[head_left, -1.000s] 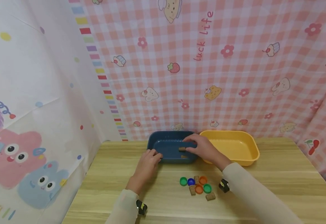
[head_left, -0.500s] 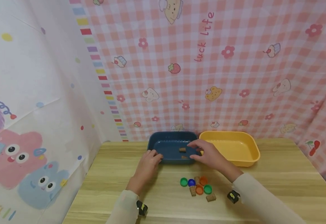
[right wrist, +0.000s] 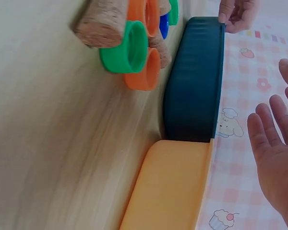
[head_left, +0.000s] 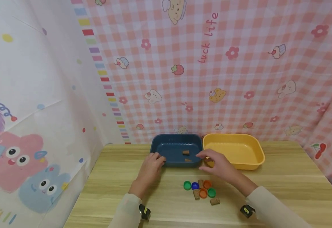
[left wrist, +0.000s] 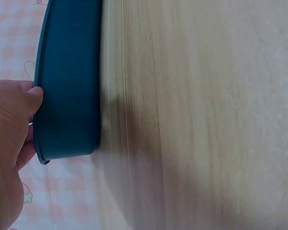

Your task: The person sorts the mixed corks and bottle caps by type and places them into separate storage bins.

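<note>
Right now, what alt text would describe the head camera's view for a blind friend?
A person's left hand pinches a blue tray with corks inside, while the empty right hand hovers near a neighboring yellow tray. Five colored caps and three more corks lie nearer on a wooden table.

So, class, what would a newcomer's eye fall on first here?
Probably the yellow tray, beside the dark blue tray at the back of the table. Next come the green, orange and blue caps, clustered with corks in front of the trays. The left hand grips the dark blue tray near its left end.
</note>
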A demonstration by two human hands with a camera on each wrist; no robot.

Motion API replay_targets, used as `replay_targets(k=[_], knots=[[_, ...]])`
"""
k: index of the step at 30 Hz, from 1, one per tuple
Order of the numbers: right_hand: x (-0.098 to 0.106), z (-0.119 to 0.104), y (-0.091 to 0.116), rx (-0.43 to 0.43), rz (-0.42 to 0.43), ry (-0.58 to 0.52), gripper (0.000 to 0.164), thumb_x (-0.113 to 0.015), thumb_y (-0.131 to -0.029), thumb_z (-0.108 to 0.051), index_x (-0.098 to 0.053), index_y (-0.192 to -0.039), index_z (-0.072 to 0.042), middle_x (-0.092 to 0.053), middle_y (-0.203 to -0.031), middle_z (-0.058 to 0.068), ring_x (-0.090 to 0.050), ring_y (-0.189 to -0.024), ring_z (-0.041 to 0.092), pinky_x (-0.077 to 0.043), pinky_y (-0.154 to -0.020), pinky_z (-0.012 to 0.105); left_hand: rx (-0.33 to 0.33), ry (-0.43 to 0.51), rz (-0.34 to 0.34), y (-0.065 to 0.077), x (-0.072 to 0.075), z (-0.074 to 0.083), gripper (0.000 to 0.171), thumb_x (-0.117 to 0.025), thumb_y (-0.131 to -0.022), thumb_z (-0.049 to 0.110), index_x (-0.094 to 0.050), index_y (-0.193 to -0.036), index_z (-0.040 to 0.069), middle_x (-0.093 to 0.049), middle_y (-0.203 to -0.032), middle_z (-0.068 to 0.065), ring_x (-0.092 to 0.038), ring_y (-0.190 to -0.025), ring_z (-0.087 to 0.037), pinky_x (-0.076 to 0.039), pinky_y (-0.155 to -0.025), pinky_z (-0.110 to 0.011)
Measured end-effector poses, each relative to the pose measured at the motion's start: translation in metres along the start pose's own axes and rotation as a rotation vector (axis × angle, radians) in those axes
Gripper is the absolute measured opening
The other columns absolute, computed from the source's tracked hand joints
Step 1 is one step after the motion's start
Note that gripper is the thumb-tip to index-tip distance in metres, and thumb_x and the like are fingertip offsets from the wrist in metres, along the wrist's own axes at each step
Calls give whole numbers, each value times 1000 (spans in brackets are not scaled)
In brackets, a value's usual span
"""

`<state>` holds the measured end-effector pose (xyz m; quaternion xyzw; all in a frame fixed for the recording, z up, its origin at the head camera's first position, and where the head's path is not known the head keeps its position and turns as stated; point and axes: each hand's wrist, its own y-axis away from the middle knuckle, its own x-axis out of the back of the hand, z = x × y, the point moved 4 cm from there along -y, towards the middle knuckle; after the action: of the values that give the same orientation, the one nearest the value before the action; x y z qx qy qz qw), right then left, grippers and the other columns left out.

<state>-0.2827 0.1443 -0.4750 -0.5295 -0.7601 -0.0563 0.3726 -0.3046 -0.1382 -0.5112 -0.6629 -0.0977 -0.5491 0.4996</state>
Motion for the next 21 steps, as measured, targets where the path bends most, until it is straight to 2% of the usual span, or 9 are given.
replay_targets(k=[2,6,12,16,21], knots=[[0,1,5,-3,-2,-22,42,-79,-80,-20,-63,-118,-25,-63,-117,-1,-61,-105,16,-54,-89,43,6,4,-4,0,0,0,9,-65,-91,11,-71,-97,14,-61,-85,-1,-52,-78,-21,-44,-72,-35],[-1,6,15,-36,-2,-49,39,-78,-81,-29,-63,-117,-28,-63,-118,-6,-61,-105,12,-53,-91,43,3,-2,-2,0,0,0,9,-65,-91,12,-71,-97,15,-61,-86,-1,-52,-78,-21,-43,-72,-35],[-3,13,31,-78,-35,-27,41,-76,-80,-42,-61,-118,-31,-61,-115,-13,-61,-105,10,-54,-90,34,-6,-27,10,0,0,0,9,-66,-90,12,-71,-96,16,-60,-86,1,-52,-79,-19,-44,-72,-34],[-4,15,41,-77,-53,-25,44,-78,-80,-35,-60,-120,-27,-62,-115,-8,-61,-105,12,-55,-87,34,-8,-20,8,0,-1,-1,9,-66,-90,12,-71,-96,16,-60,-85,1,-52,-78,-19,-44,-71,-34],[-6,18,53,-8,-58,2,48,-81,-78,-19,-59,-121,-19,-63,-117,4,-62,-104,24,-56,-83,36,1,-21,-5,0,0,0,8,-65,-91,13,-71,-96,16,-60,-86,1,-52,-79,-19,-44,-72,-34]])
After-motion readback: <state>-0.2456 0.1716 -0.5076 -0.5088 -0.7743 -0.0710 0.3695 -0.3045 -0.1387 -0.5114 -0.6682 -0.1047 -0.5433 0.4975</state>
